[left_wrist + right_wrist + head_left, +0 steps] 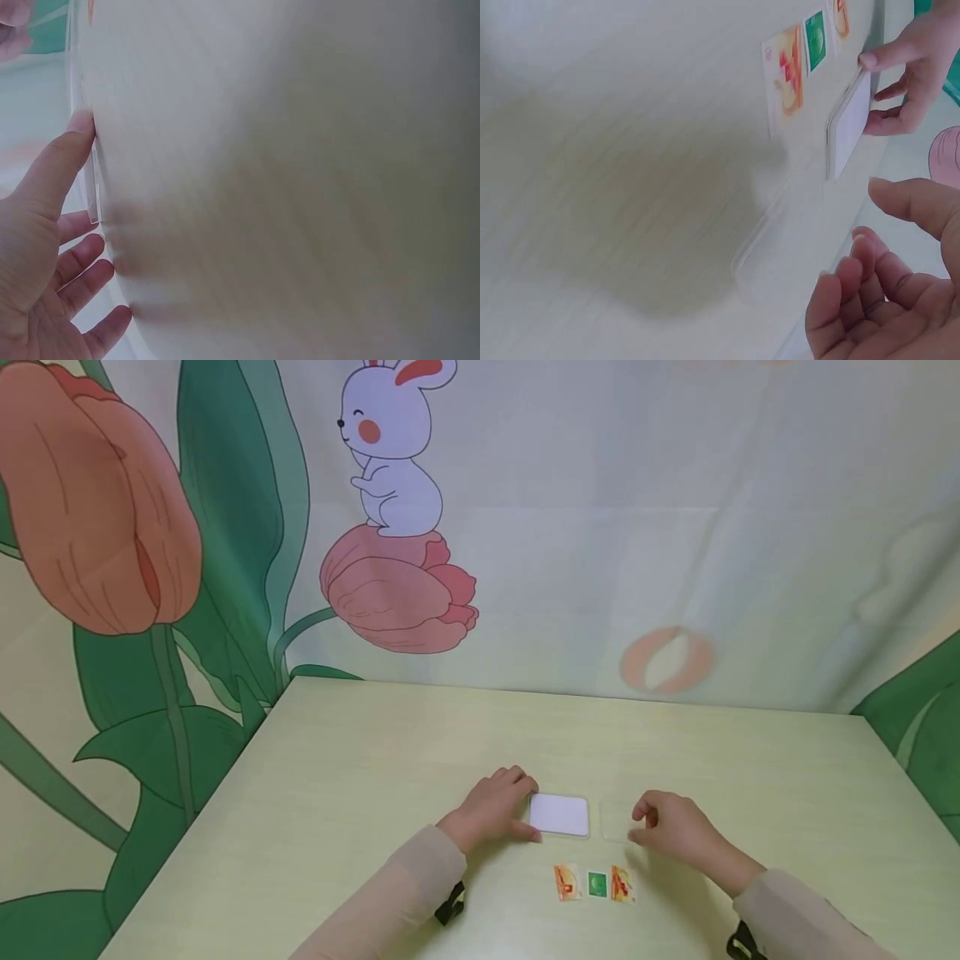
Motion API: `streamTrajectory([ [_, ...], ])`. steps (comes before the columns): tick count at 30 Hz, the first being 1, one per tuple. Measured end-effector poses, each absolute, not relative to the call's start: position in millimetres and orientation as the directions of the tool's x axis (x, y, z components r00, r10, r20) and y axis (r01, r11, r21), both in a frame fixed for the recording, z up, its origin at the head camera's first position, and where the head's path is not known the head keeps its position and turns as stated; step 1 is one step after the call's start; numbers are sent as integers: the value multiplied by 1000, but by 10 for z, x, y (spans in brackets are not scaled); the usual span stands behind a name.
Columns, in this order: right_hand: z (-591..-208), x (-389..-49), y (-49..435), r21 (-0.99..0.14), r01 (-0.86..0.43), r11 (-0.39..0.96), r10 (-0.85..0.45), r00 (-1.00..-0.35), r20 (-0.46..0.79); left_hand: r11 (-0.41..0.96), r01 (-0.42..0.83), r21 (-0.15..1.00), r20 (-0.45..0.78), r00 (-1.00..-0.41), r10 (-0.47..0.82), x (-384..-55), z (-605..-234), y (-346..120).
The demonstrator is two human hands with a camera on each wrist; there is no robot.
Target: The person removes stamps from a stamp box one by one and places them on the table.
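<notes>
A white flat rectangular piece in a clear case [558,815] lies on the table. My left hand [491,806] holds its left end, thumb at the near edge and fingers at the far edge. In the left wrist view the thumb [81,131] presses the clear rim. To the right is a see-through flat cover [613,822], faint against the table. My right hand [675,828] hovers at its right side, fingers loosely bent and apart from the thumb, holding nothing. In the right wrist view the clear cover's edge [754,240] lies below the fingertips.
Nearer than the case, a row of small printed pieces lies on the table [360,777]: an orange one [567,882], a green one [597,883] and another orange-red one [623,884]. Behind the table hangs a cloth [555,527] printed with a rabbit and tulips.
</notes>
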State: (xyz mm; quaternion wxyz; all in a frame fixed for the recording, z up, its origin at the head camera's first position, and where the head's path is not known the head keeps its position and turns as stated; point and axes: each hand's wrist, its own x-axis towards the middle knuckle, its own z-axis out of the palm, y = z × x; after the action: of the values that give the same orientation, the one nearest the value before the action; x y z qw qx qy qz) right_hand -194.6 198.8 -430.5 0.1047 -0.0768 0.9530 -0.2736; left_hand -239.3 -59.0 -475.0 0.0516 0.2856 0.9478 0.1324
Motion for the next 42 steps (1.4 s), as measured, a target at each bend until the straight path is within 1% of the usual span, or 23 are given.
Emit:
streamTrajectory([
  [5, -4333, -2002, 2016, -519, -110, 848, -225, -960, -165, 801, 532, 277, -16, -830, 557, -2388, -4746, -592],
  [9, -4382, -2029, 2045, -502, -141, 853, -243, -959, -144, 801, 530, 278, -17, -831, 556, -2384, -4739, -594],
  [14, -4459, -2055, 2081, -472, -223, 853, -288, -955, -70, 805, 528, 270, -20, -833, 553, -2396, -4758, -595],
  [18, -4516, -2076, 2107, -409, -311, 858, -340, -940, 1, 809, 523, 268, -26, -836, 549, -2395, -4762, -594],
  [21, -4532, -2083, 2110, -369, -344, 863, -362, -932, 23, 808, 524, 271, -27, -835, 550, -2396, -4765, -598],
  [32, -4547, -2102, 2117, -304, -351, 886, -373, -928, -18, 805, 539, 249, -33, -826, 563, -2380, -4753, -596],
  [42, -4608, -2139, 2147, -305, -330, 894, -362, -931, -53, 808, 543, 229, -35, -825, 564, -2375, -4732, -598],
])
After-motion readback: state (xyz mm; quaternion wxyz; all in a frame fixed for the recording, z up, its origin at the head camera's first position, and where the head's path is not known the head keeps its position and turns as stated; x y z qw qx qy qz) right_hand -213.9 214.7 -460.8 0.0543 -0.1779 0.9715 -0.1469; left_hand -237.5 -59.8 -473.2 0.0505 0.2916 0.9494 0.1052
